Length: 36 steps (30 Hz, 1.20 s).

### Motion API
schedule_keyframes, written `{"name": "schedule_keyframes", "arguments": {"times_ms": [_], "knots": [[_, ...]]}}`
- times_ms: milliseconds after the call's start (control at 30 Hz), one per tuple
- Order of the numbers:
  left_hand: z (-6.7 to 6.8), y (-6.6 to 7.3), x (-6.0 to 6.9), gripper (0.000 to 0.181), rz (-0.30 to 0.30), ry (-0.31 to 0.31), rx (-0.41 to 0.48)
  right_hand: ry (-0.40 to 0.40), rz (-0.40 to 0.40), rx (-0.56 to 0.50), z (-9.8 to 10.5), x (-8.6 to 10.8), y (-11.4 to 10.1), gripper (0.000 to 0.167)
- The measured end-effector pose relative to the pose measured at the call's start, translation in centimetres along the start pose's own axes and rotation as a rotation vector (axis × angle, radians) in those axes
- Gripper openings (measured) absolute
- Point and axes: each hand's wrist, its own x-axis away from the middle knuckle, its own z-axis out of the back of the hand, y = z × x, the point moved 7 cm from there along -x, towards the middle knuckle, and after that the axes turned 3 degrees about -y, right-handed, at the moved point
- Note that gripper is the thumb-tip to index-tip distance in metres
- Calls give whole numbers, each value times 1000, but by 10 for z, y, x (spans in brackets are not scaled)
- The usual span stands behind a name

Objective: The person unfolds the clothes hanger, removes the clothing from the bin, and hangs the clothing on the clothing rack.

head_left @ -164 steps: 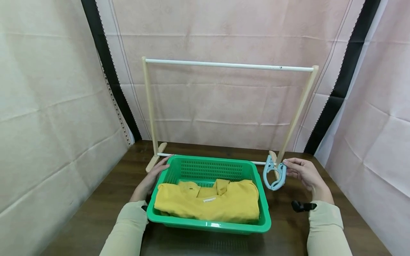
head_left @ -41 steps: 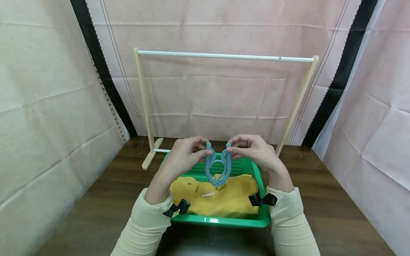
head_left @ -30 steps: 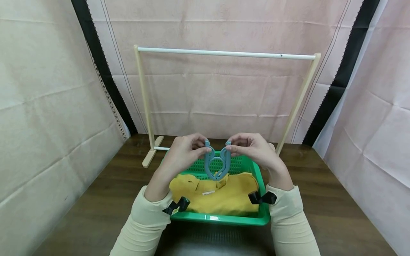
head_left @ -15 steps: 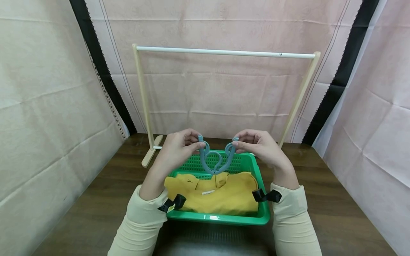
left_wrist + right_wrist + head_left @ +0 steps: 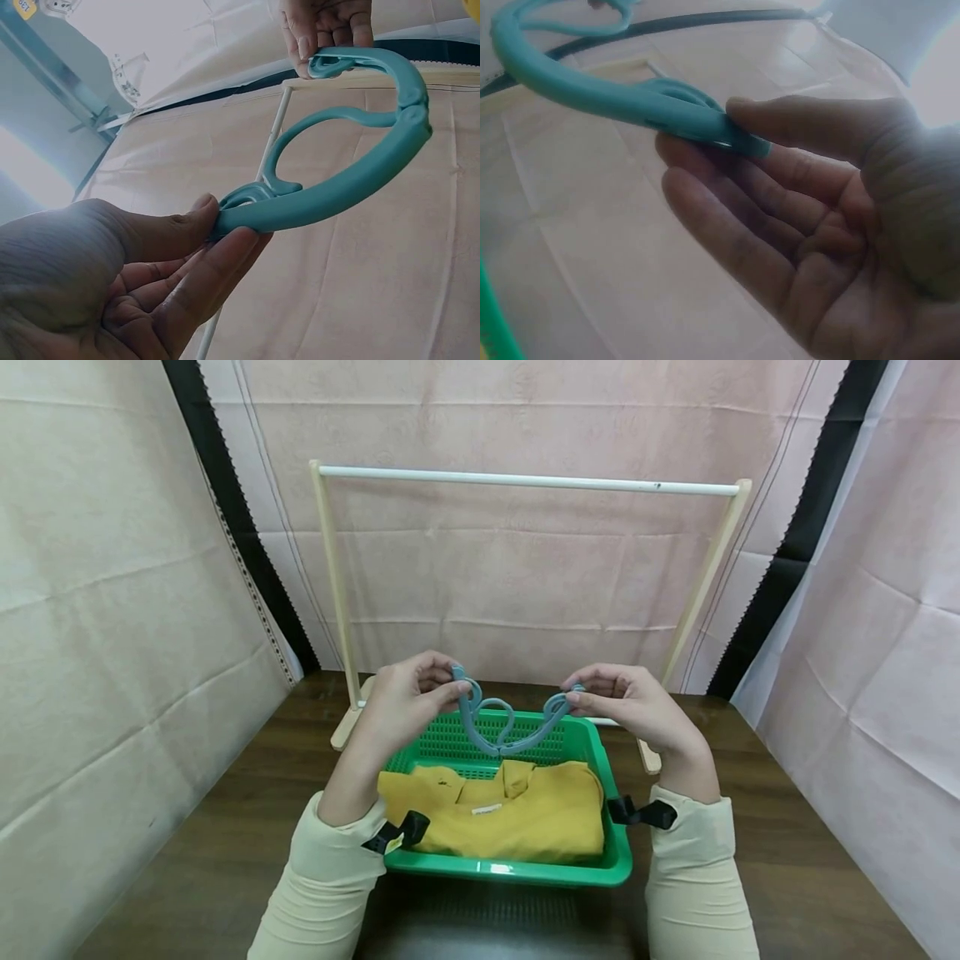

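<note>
A light blue folding clothes hanger [image 5: 501, 749] hangs in the air between both hands, above the back of the basket. Its two arms spread apart from a hinge [image 5: 412, 114] at the low middle, and a curved hook piece [image 5: 330, 114] loops up from there. My left hand [image 5: 408, 700] pinches one arm's end between thumb and fingers; my right hand [image 5: 633, 702] pinches the other end the same way. Below them a folded yellow collared shirt [image 5: 495, 822] with a small white label lies in the green basket [image 5: 510, 869]. The right wrist view shows only part of the hanger [image 5: 592, 97].
Behind the basket stands a garment rack with a white top bar [image 5: 525, 481] and pale wooden posts. Its right foot [image 5: 649, 758] shows beside the basket. The dark wooden table [image 5: 787, 860] is enclosed by pale cloth walls [image 5: 112, 610] on three sides.
The hanger went from the right of the basket to its middle. My left hand left the basket rim and took one end. Both hands then moved apart, spreading the folded arms wider.
</note>
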Motion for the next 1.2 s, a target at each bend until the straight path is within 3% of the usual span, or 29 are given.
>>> {"name": "schedule_keyframes", "arguments": {"times_ms": [300,533,633,767,1000,1200], "knots": [[6,2,0,15,-24,87,21,-81,-17,155,7,8,6,19],[12,3,2,17,-26,115,68,-225,-64,240,-3,12,14,18],[14,5,4,17,-35,128,99,-262,-105,284,-7,11,18,18],[15,5,3,17,-50,133,129,-310,-102,328,-15,7,19,20],[15,5,2,18,-49,137,146,-338,-104,416,-24,2,20,21],[16,6,4,20,-55,153,166,-343,-106,400,-26,1,20,22]]}}
